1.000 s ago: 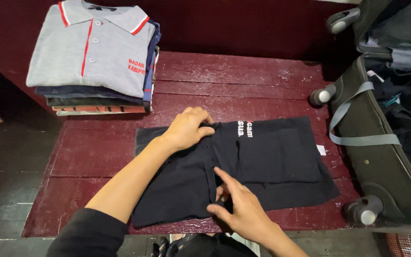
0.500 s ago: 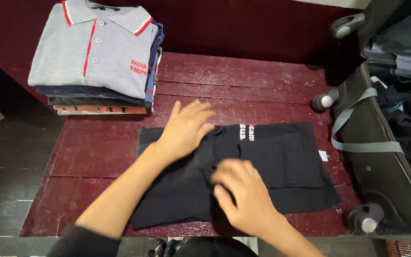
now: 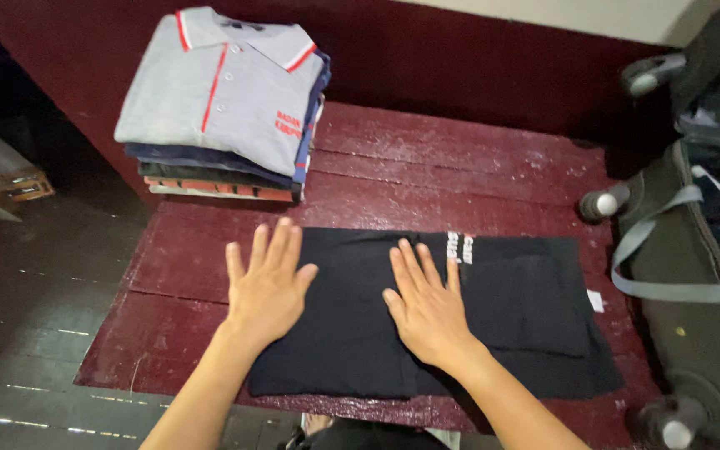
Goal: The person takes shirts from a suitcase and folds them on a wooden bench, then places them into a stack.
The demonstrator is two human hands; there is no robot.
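Where the near edge of the dark red wooden table [image 3: 493, 167] meets the view, left hand [image 3: 267, 287] flat, fingers spread, clamped on nothing, palm down over left edge of the folded black garment [image 3: 510, 333]. Right hand [image 3: 428, 310] likewise flat and open, pressed on garment's middle, just right of left hand. Garment lying lengthwise across near half of table, white print near its far edge. Far left: stack of folded shirts [image 3: 218, 150], grey polo with red trim on top. Far right: open dark suitcase [image 3: 693, 317] with grey strap, beside table.
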